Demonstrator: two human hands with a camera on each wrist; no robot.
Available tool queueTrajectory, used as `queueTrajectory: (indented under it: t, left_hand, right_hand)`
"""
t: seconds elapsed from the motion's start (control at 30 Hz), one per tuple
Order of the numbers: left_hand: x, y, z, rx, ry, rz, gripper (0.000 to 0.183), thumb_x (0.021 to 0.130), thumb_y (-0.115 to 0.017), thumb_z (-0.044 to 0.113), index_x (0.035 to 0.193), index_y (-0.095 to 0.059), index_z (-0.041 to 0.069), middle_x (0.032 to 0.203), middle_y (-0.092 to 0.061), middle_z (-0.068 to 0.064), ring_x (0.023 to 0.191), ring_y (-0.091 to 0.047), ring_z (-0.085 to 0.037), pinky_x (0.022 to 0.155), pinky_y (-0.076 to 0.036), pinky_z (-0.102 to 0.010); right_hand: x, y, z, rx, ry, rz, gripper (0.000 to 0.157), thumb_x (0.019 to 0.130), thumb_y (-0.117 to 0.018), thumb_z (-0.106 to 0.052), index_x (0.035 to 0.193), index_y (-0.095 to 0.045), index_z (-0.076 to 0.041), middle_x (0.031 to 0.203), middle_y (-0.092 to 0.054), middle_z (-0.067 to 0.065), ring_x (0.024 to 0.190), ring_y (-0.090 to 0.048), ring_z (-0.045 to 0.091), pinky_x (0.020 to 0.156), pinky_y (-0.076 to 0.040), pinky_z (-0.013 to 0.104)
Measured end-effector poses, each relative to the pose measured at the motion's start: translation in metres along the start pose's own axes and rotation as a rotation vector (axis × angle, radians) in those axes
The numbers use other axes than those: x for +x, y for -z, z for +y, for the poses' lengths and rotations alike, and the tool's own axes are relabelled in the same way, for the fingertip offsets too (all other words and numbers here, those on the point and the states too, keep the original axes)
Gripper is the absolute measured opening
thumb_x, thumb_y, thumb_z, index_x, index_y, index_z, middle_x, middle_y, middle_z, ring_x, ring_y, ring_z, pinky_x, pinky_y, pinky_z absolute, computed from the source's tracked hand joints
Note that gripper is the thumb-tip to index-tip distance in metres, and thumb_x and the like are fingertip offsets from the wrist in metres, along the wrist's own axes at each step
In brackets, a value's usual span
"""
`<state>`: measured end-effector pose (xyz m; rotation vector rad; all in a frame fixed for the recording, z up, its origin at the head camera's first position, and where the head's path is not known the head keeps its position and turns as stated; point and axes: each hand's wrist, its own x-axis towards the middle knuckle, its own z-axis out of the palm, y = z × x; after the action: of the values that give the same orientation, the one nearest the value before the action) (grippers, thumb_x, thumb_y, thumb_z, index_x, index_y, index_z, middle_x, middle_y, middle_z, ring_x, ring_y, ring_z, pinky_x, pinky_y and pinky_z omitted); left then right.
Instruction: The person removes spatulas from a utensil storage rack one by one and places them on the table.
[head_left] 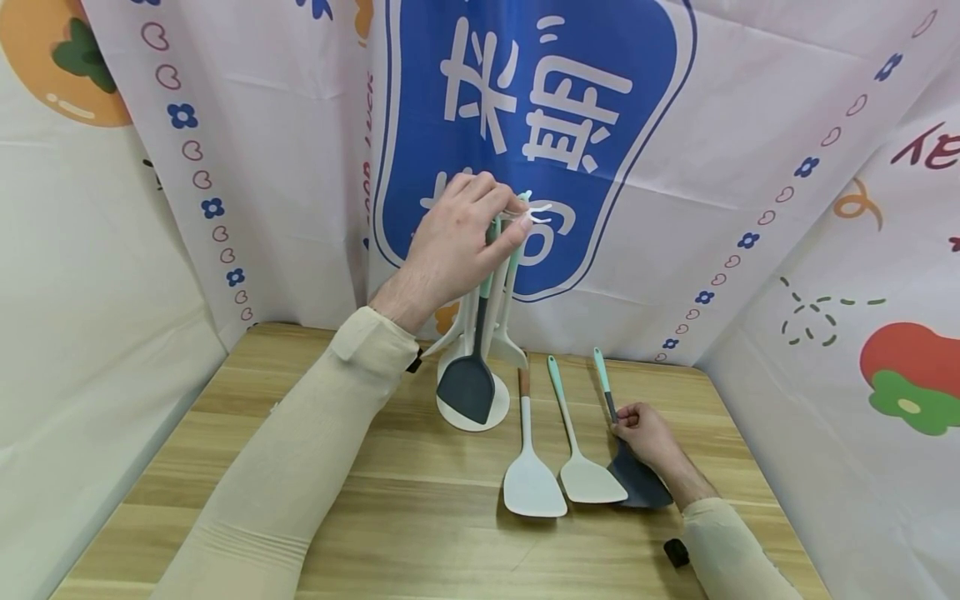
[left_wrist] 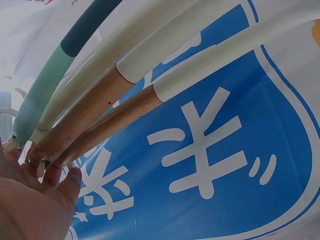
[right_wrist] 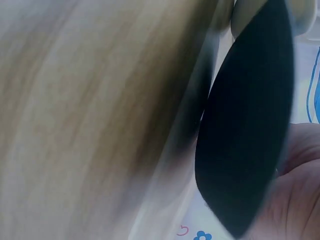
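Observation:
My left hand grips the top of a white utensil rack, its fingers and thumb at the hooks. From the rack hangs a dark turner with a mint-green handle, among several pale utensils. Close by that hand in the left wrist view are the green handle and two wooden handles. On the table at right, my right hand pinches the neck of another dark turner, also mint-handled. Its dark blade stands tilted against the wood in the right wrist view.
Left of the dark turner lie a cream turner with a mint handle and a white turner with a wooden one. The wooden table is enclosed by printed cloth at the back and sides.

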<state>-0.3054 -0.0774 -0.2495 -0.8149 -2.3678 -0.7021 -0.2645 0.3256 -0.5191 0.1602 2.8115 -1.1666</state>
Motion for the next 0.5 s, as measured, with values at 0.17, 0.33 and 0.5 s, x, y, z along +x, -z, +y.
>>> queueTrajectory:
  t: [0.17, 0.33, 0.5]
  left_hand:
    - [0.0, 0.0, 0.0, 0.0, 0.0, 0.001, 0.044, 0.121, -0.051, 0.049, 0.141, -0.075, 0.017, 0.147, -0.07, -0.008, 0.153, -0.054, -0.031, 0.136, -0.047, -0.051]
    - [0.0, 0.0, 0.0, 0.004, 0.003, 0.001, 0.045, 0.121, -0.051, 0.05, 0.141, -0.075, 0.017, 0.148, -0.07, -0.008, 0.154, -0.054, -0.031, 0.138, -0.046, -0.051]
    - [-0.001, 0.0, 0.0, 0.006, 0.005, 0.002, 0.045, 0.121, -0.051, 0.05, 0.141, -0.075, 0.017, 0.148, -0.07, -0.008, 0.154, -0.054, -0.031, 0.139, -0.044, -0.051]
  right_hand:
    - [-0.004, 0.0, -0.004, -0.032, -0.009, -0.025, 0.027, 0.109, -0.079, -0.007, 0.127, -0.069, 0.011, 0.106, -0.076, 0.019, 0.09, -0.069, 0.021, 0.07, -0.056, 0.026]
    - [0.013, -0.004, 0.023, -0.001, 0.032, -0.041, 0.022, 0.107, -0.082, -0.009, 0.121, -0.072, 0.005, 0.102, -0.076, 0.014, 0.084, -0.068, 0.02, 0.068, -0.058, 0.028]
    - [0.011, -0.003, 0.02, -0.006, 0.036, -0.052, 0.021, 0.107, -0.081, -0.008, 0.12, -0.072, 0.005, 0.1, -0.075, 0.014, 0.083, -0.068, 0.02, 0.067, -0.058, 0.027]
